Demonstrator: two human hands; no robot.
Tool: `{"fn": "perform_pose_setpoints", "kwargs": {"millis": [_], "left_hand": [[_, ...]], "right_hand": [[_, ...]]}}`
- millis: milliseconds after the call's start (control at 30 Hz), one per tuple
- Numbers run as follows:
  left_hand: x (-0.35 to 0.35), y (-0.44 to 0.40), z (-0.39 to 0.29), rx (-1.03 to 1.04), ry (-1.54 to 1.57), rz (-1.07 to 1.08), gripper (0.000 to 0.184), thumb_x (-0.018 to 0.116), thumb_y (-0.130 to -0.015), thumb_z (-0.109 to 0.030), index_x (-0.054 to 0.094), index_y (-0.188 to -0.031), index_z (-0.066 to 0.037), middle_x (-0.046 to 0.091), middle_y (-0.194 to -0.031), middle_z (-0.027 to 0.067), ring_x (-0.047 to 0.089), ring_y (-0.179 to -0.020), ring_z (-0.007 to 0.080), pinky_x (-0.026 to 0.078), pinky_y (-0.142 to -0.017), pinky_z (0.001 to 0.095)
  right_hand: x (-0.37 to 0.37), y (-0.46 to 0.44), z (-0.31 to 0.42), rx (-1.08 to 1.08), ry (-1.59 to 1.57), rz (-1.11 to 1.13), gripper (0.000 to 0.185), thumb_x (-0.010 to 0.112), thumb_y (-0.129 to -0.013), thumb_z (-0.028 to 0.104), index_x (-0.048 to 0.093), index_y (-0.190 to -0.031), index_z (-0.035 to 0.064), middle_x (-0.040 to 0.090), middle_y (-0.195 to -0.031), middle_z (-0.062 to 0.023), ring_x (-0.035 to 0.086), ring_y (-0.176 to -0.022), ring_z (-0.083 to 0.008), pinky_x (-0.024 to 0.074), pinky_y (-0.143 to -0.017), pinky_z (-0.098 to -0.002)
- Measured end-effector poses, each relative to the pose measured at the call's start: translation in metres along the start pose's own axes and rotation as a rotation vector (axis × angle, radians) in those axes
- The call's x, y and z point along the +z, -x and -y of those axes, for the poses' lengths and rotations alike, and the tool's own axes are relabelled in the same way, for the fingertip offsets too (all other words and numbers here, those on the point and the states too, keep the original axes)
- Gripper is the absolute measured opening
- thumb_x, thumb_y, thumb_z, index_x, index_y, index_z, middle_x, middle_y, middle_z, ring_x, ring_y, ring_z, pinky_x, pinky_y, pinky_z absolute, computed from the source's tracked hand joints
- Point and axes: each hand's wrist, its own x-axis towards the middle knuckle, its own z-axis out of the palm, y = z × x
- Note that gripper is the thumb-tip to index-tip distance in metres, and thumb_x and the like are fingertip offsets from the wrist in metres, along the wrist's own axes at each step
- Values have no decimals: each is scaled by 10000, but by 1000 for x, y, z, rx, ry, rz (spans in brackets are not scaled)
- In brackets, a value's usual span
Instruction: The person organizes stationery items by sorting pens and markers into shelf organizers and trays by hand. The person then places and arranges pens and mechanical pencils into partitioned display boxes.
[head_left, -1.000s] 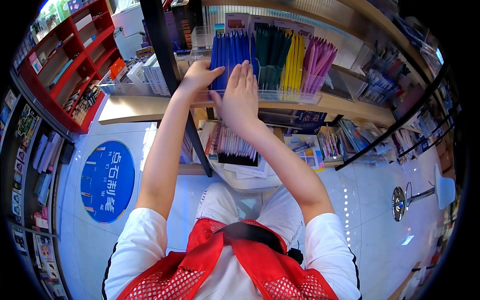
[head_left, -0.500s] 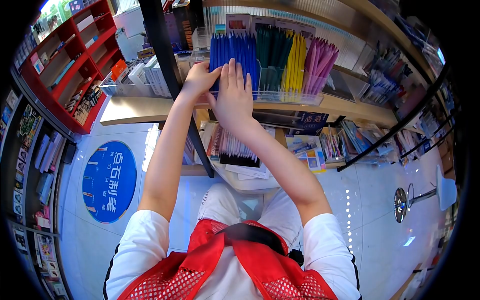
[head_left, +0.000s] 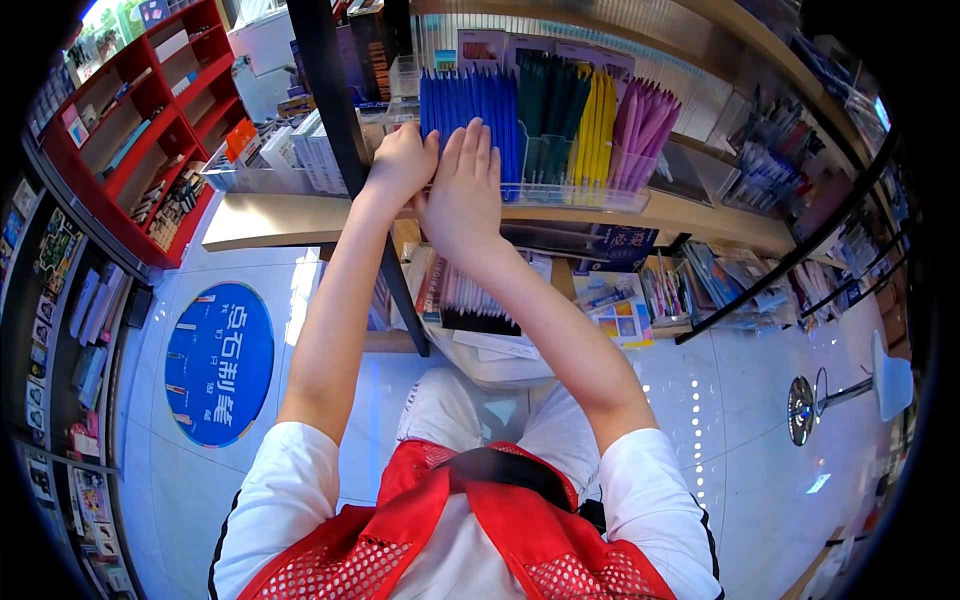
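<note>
A tight row of upright blue pens [head_left: 478,95] fills the left section of a clear plastic organizer [head_left: 590,200] on the shelf. My right hand [head_left: 465,195] lies flat against the front of these pens, fingers stretched upward. Beside it, at the row's left end, my left hand [head_left: 403,165] is closed with its fingers curled in; whether anything is inside it is hidden. To the right stand dark green pens [head_left: 553,110], yellow pens [head_left: 595,120] and pink pens [head_left: 643,130].
A black shelf post [head_left: 340,110] rises just left of my left hand. Below the wooden shelf [head_left: 700,215] are a box of thin white sticks [head_left: 480,300] and several packets. A red bookcase [head_left: 170,120] stands far left, a white stool [head_left: 890,375] far right.
My left hand has curled its fingers in and turned, its thumb no longer stretched toward the right hand. My right hand has shifted slightly left. The pens look the same.
</note>
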Motion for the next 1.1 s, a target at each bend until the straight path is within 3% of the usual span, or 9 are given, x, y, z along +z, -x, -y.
{"fn": "perform_pose_setpoints", "kwargs": {"millis": [233,333,533,633,800,900,1033,1100], "left_hand": [[1,19,-2,135,-65,-140,248,519,-877,-180,525,-998,36,629,-890,228,607,-878,390,501,-761,433],[-4,29,-3,177,-59,-127,247,497,-884,-136,508,-1051,45,602,-992,242,610,-872,381,514,-736,421],[-10,55,-4,552,-311,-223,373,493,-913,-218,507,-1186,36,450,-1309,222,530,-1113,342,477,-874,373],[-10,65,-4,459,-341,-99,424,492,-917,-280,509,-1202,33,434,-1342,199,481,-1187,317,444,-926,359],[-13,68,-1,463,-259,-55,445,449,-936,-287,477,-1234,42,419,-1356,197,486,-1177,321,440,-929,366],[-20,70,-3,397,-93,0,451,459,-929,-266,455,-1249,52,412,-1357,209,491,-1162,335,445,-920,372],[-24,69,4,455,60,-114,413,444,-920,-152,411,-1269,68,488,-1246,264,544,-1053,381,465,-859,401],[-31,68,1,311,156,32,404,409,-915,-96,403,-1287,60,490,-1246,272,512,-1123,369,425,-926,385]], "right_hand": [[-4,-2,-13,6,71,61,831,572,-803,393,237,-1347,-137,199,-1438,-304,171,-1370,-376,146,-1111,-455],[-9,-1,-14,5,77,76,818,558,-815,388,231,-1349,-139,198,-1439,-303,174,-1369,-374,154,-1111,-449],[-5,0,-28,4,67,41,761,506,-840,324,202,-1361,-140,175,-1445,-307,170,-1368,-378,158,-1115,-428],[-10,0,-28,-11,139,115,728,468,-853,296,190,-1366,-140,155,-1453,-302,156,-1371,-380,150,-1118,-423],[-15,-2,-28,-4,142,188,712,425,-870,308,181,-1372,-133,128,-1466,-288,128,-1380,-371,135,-1122,-420],[-15,2,-29,10,0,113,697,458,-867,285,202,-1368,-126,166,-1455,-291,173,-1369,-369,164,-1115,-427],[-26,20,-38,-213,-77,-55,547,533,-805,159,385,-1256,-113,443,-1268,-256,415,-1209,-347,299,-1040,-421],[-29,25,-44,-311,-136,-89,422,560,-758,90,518,-1138,-87,579,-1097,-205,538,-1061,-320,379,-970,-406]]}}
